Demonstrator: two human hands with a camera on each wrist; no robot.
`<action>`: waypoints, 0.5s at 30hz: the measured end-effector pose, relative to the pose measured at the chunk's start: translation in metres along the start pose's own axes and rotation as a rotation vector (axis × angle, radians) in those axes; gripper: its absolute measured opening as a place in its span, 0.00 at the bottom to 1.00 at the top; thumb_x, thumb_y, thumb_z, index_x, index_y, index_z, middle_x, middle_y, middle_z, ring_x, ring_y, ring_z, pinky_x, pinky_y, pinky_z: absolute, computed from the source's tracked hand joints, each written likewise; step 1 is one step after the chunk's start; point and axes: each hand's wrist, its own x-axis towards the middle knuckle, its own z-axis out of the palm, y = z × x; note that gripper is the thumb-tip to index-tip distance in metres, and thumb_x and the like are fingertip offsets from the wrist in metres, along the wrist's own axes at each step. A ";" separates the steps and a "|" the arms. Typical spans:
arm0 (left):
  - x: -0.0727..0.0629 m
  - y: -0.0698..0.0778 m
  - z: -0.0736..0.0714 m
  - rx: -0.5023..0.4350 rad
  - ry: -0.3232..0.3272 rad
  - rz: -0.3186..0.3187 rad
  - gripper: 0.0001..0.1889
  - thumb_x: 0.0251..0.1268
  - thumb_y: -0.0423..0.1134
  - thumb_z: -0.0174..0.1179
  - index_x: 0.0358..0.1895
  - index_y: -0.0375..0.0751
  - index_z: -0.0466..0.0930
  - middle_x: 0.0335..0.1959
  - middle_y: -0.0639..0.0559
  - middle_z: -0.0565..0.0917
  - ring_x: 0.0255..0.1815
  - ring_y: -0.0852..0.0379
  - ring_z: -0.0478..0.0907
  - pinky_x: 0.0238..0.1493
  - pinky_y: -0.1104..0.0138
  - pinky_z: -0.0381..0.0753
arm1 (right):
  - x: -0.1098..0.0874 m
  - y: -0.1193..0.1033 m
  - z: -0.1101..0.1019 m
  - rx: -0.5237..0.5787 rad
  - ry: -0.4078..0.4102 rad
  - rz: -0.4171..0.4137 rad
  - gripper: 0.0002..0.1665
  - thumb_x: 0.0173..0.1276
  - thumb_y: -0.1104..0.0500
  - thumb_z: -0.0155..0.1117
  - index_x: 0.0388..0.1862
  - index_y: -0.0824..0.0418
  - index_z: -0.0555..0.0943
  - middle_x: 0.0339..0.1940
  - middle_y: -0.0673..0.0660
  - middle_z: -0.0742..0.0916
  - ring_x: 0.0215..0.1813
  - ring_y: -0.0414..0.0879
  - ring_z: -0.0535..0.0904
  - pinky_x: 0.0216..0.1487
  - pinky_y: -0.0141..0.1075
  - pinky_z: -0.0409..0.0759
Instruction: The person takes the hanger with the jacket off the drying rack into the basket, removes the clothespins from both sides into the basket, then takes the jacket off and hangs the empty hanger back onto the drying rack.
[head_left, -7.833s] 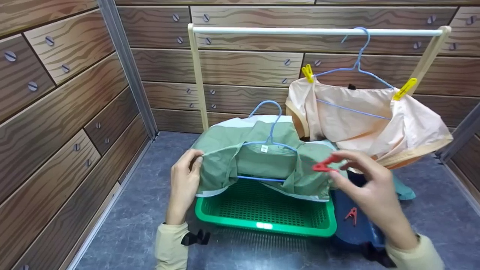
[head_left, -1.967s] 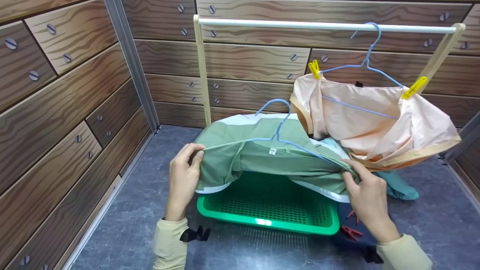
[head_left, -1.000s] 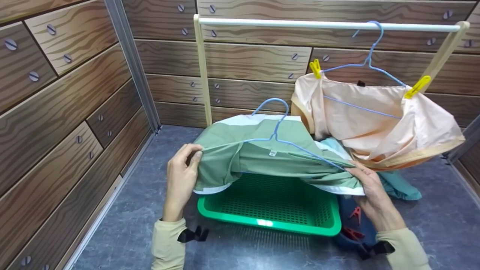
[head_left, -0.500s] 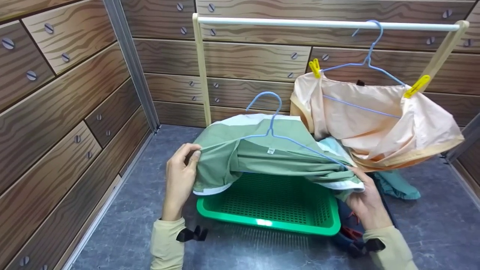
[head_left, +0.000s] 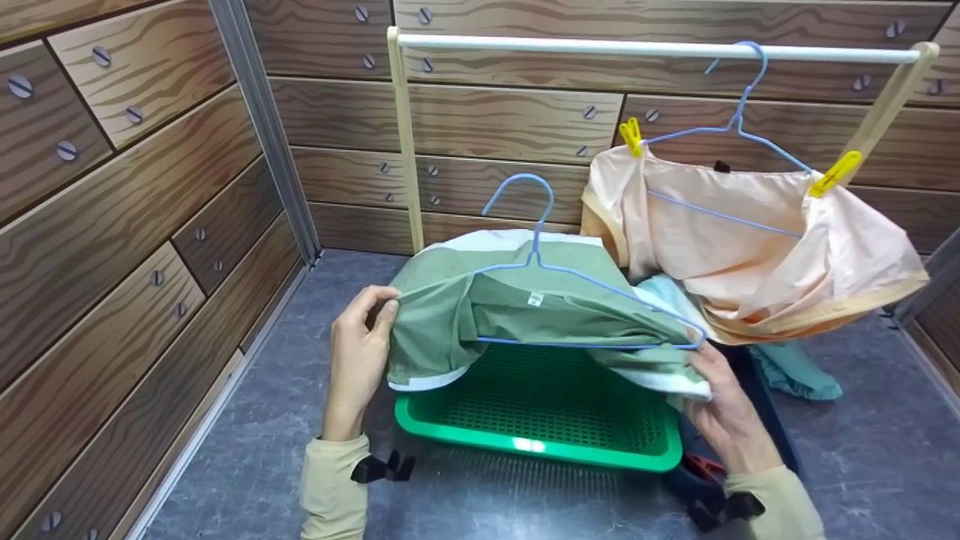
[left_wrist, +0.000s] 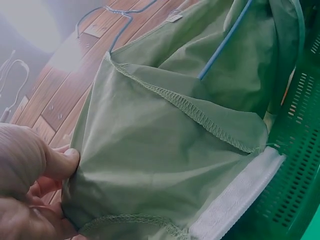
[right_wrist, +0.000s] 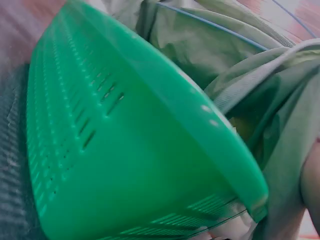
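A green garment (head_left: 435, 330) with white trim lies over the green basket (head_left: 536, 444), a blue wire hanger (head_left: 534, 259) set inside its top edge. My left hand (head_left: 360, 352) pinches the garment's left corner between thumb and fingers; the left wrist view shows this pinch on the cloth (left_wrist: 150, 130). Lower down on the right, my right hand (head_left: 724, 409) grips the garment's other side, by the hanger's right end, which shows outside the cloth. Fabric hides some of its fingers. The right wrist view shows mostly the basket (right_wrist: 125, 160) and cloth folds (right_wrist: 195, 45).
A rack with a white rail (head_left: 525, 45) stands behind. A pale pink garment (head_left: 720, 217) hangs there, held to its hanger by yellow clothespins (head_left: 834, 174). A dark blue tray (head_left: 776, 427) with a red clothespin (head_left: 703, 466) and some teal cloth (head_left: 799, 371) are at right.
My right hand held a red clothespin earliest; later it took the garment's right side and recently moved lower. The hanger's hook shifted left and its right end came into view. The left hand kept its pinch.
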 end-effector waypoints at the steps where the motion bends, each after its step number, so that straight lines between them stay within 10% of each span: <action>1: 0.000 0.000 0.000 -0.002 0.008 0.000 0.05 0.69 0.31 0.59 0.41 0.39 0.84 0.37 0.52 0.82 0.34 0.57 0.75 0.37 0.66 0.72 | -0.001 0.002 0.003 -0.070 0.031 -0.013 0.21 0.79 0.72 0.35 0.59 0.66 0.74 0.51 0.66 0.83 0.53 0.55 0.82 0.51 0.40 0.81; 8: 0.000 0.001 0.001 0.003 0.043 0.005 0.05 0.70 0.31 0.59 0.42 0.38 0.84 0.36 0.51 0.82 0.36 0.53 0.76 0.39 0.63 0.73 | -0.010 0.029 0.036 -0.643 0.326 -0.123 0.18 0.69 0.77 0.55 0.46 0.60 0.84 0.41 0.55 0.87 0.41 0.43 0.83 0.41 0.33 0.81; 15: -0.001 0.002 0.004 -0.006 0.044 -0.006 0.05 0.69 0.31 0.59 0.42 0.38 0.84 0.36 0.51 0.82 0.35 0.56 0.75 0.38 0.65 0.73 | -0.019 0.051 0.047 -1.398 0.051 -0.252 0.20 0.64 0.74 0.65 0.54 0.64 0.84 0.57 0.57 0.84 0.60 0.47 0.78 0.56 0.30 0.75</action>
